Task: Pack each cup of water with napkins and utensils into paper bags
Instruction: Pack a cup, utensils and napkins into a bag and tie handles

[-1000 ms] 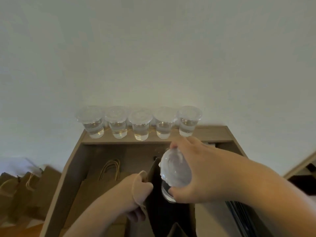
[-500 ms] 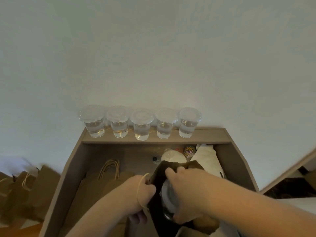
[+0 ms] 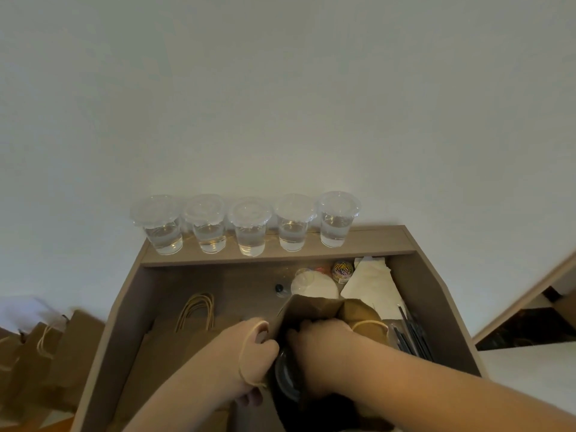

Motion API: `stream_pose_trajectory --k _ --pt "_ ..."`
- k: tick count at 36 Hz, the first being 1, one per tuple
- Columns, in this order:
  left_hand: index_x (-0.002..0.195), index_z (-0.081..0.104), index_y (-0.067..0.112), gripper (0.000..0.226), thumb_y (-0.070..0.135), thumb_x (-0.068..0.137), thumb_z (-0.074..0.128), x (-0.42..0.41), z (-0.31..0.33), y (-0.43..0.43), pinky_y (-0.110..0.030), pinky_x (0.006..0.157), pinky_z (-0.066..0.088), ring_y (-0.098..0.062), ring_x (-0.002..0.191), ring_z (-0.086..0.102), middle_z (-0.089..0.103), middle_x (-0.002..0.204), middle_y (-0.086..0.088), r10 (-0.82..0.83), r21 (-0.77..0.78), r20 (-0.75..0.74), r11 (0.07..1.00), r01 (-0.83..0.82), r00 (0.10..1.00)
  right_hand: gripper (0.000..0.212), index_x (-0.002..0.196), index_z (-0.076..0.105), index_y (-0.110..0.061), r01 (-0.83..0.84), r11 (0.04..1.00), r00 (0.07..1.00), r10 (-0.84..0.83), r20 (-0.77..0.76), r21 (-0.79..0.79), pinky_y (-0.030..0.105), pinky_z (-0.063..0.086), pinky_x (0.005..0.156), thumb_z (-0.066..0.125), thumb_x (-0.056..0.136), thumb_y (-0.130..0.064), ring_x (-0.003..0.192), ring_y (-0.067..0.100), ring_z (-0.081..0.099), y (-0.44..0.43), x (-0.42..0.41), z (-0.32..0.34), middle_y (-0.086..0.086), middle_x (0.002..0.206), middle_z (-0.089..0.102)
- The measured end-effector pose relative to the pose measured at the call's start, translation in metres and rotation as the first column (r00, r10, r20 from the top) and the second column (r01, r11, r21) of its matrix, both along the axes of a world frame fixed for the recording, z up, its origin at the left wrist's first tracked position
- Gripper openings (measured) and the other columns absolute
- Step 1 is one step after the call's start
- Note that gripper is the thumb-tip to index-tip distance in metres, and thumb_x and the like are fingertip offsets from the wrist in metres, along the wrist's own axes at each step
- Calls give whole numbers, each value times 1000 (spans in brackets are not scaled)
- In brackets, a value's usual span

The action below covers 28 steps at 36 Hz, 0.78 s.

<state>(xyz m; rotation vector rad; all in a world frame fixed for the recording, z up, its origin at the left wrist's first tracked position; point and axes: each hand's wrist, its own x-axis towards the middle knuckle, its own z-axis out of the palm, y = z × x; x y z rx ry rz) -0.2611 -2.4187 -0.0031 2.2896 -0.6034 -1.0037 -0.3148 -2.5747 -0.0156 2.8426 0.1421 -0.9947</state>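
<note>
Head view: the cup sits low inside the open mouth of the bag. Only a dark, glossy arc of its clear plastic rim shows between the two hands. The right hand reaches down into the bag, its fingers curled over the cup's top. The fingertips are hidden in the shadow. The left hand grips the bag's near-left edge. Its fingers are folded round the brown paper, and a twisted paper handle loops across the back of the hand. The bag is stiff kraft paper, standing upright with creased walls.

The bag stands on a wooden bench with raised side walls. Just left of it lies a flat pile of bags, their cord handles arched towards the back. Behind the bag lie a round white disc and a small jar of coloured clips. To their right is a stack of white napkins with soft folded edges. Thin dark sticks lie along the right wall.

On the back ledge stands a row of cups. There are five, tapered, of clear plastic, lidded and part filled with water. Off the bench to the left stand more bags, blurred.
</note>
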Motion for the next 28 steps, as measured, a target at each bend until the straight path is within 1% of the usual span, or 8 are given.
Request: stream_pose_trajectory --k 3,7,11,14,16,18,23,28 --pt "125 65 27 30 34 96 58 4 -6 -1 -27 85 59 -25 108 74 75 119 -6 -15 -45 16 999 16 1000 46 139 58 -26 10 942 977 -81 200 334 40 57 100 66 100 -49 115 19 64 -12 -11 33 -1 129 64" --pt "102 67 42 40 60 67 57 17 -26 2 -37 85 62 -7 88 74 76 97 17 -12 -96 39 995 16 999 14 109 65 -45 -84 729 801 -355 481 679 23 58 84 52 103 -47 101 1 66 -48 -36 64 -22 103 69" --pt "109 57 62 40 60 70 49 20 -36 0 -17 75 48 14 95 64 65 105 41 3 -100 128 995 10 992 22 106 73 -48 61 412 436 -831 347 909 19 58 58 52 99 -47 74 4 72 -116 -45 34 -15 88 73" --pt "111 58 59 43 58 69 51 17 -34 -4 -26 80 53 9 95 66 68 103 38 51 -166 116 986 -31 992 20 95 76 -44 367 300 227 -947 228 880 27 59 57 58 100 -36 66 8 68 -164 -34 -43 -9 78 74" --pt "120 53 59 45 60 75 52 16 -35 -6 -22 74 51 6 91 69 72 102 31 19 -171 104 985 -1 994 18 91 77 -37 538 202 205 -973 105 818 41 66 74 64 99 -29 75 14 71 -179 -29 -97 -4 84 77" --pt "128 47 59 50 60 79 54 16 -39 -8 -18 67 48 4 84 70 74 95 25 17 -179 88 984 -1 996 18 87 76 -36 616 182 216 -975 58 766 42 65 82 65 99 -27 80 14 72 -183 -28 -139 -5 89 78" --pt "123 36 69 49 59 80 57 20 -51 -13 -24 71 53 -2 81 72 77 93 15 60 -229 76 972 -41 995 19 87 73 -28 702 295 313 -945 91 648 36 61 80 57 95 -36 84 17 68 -185 -13 -173 -2 92 74" --pt "132 34 64 59 59 79 59 25 -62 -9 -36 72 58 -11 75 73 77 88 1 89 -229 60 971 -73 994 20 97 59 -26 840 417 409 -907 102 347 38 54 77 52 89 -43 85 20 64 -207 -13 -174 -1 91 67"
